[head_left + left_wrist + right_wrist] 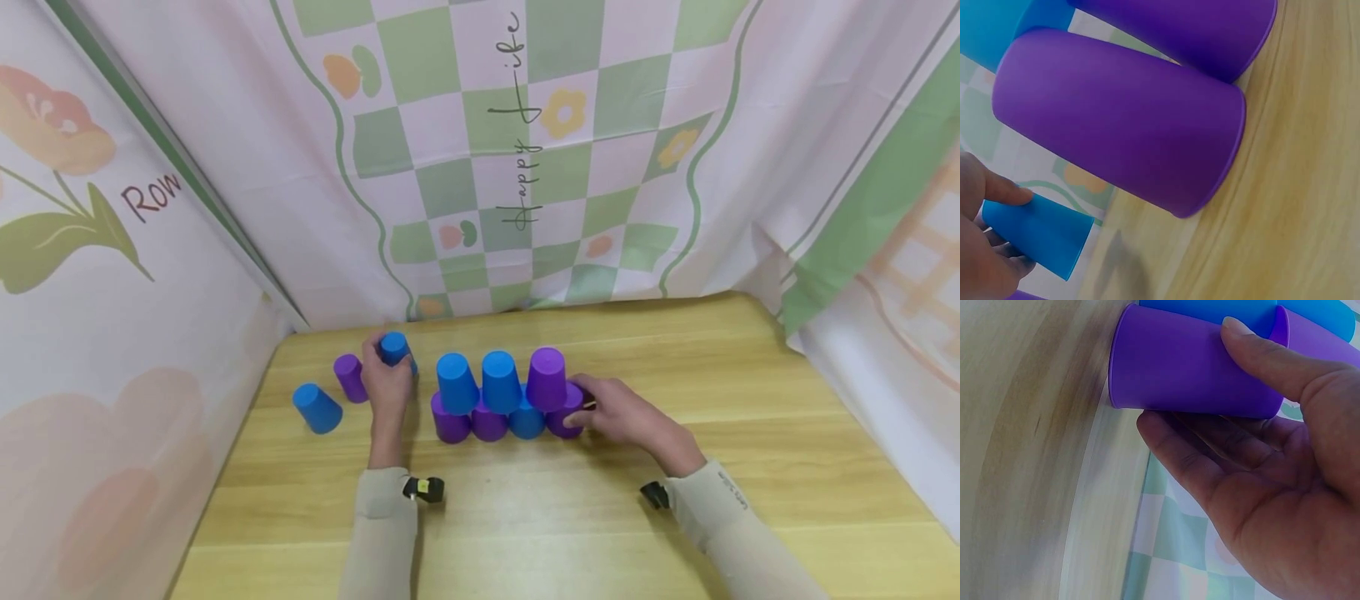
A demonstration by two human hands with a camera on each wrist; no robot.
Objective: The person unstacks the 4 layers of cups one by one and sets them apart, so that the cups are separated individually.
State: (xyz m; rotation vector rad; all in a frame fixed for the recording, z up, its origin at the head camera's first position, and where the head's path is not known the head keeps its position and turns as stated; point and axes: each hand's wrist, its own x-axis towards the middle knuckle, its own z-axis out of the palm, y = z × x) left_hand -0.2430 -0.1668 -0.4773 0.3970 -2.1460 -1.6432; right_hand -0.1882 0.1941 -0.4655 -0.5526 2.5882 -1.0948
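My left hand grips an upside-down blue cup by its sides, left of the stacked cups. In the left wrist view, that blue cup appears raised off the table, thumb on one side and fingers on the other. At the stack's right end, my right hand holds the bottom purple cup. The right wrist view shows the thumb across this purple cup, with fingers along its outer side. Two blue cups and a purple cup form the upper row, resting on a lower row of purple and blue cups.
Left of my left hand, a purple cup and a blue cup stand upside down on the wooden table. A patterned curtain hangs behind the table's back edge, with more cloth at both sides.
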